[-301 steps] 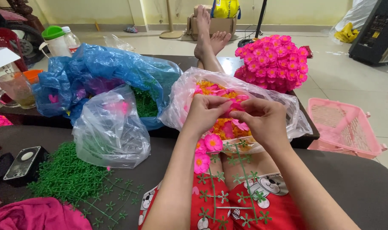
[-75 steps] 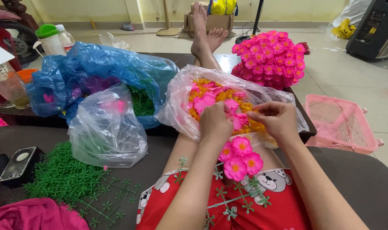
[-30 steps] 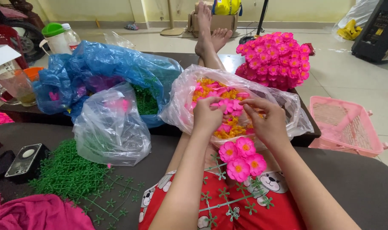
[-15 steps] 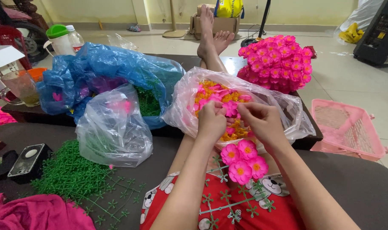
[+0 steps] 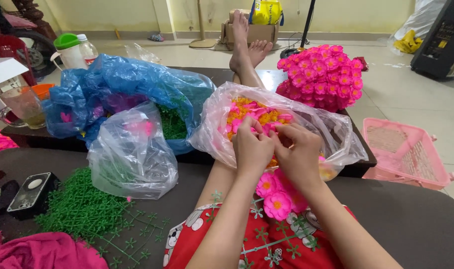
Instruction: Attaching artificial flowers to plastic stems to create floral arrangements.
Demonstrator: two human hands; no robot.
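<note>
While a blue bag (image 5: 112, 89) sits nearby, both hands (image 5: 279, 149) pinch pink petals (image 5: 266, 127) over a clear bag (image 5: 336, 139) of flowers.

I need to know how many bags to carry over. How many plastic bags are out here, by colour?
Blue plastic bag: 1
Clear plastic bag holding pink and orange flower pieces, with the left hand and right hand at its mouth: 1
Clear plastic bag beside the green stems: 1
Total: 3

Dark couch (image 5: 411, 219) under green stems (image 5: 80, 211)
</note>
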